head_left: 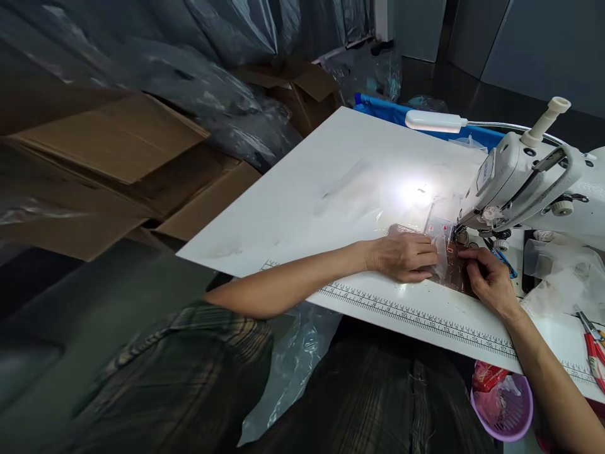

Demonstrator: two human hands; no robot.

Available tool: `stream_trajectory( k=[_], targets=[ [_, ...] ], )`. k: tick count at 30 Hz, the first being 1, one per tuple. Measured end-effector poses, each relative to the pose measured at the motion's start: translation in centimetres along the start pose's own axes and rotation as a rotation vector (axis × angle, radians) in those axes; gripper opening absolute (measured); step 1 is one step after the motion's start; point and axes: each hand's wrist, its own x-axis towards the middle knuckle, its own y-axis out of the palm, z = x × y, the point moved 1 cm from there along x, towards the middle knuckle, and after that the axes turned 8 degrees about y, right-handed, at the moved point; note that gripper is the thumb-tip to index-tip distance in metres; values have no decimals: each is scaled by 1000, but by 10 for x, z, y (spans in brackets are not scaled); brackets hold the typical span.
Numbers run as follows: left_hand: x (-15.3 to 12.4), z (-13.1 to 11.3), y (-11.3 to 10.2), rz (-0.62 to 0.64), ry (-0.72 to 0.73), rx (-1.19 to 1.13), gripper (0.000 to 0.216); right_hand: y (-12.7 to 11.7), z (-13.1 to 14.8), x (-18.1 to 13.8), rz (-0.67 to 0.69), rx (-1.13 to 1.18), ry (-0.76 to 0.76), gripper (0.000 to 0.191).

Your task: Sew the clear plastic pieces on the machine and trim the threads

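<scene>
A white sewing machine [515, 183] stands at the right of the table. Under its presser foot [457, 233] lies a thin see-through piece, brownish sheer fabric [456, 271], with small red marks near the needle. My left hand [406, 255] rests on the left part of this piece, fingers bent and together, gripping a whitish translucent fold [440, 255]. At the right edge, my right hand [491, 280] has its fingers closed on the fabric close to the foot; the thumb is tucked under. Exactly what lies beneath the left palm is hidden.
A printed ruler [401, 312] runs along the front edge of the white table [321, 189]. Red-handled snips [593, 356] and whitish sheer scraps [567, 277] lie at right. A purple basket [513, 425] hangs below. Cardboard boxes [118, 145] stand left. A lamp [435, 121] lights the table.
</scene>
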Motion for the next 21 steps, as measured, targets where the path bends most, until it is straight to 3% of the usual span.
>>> stream_trajectory(
  k=[8,21],
  targets=[
    [0,-5,-1,-5,-80,-3,18,10,2,-6,84,-273,-242,41],
    [-4,-1,4,8,-90,-30,24,11,2,-7,68,-289,-252,40]
  ],
)
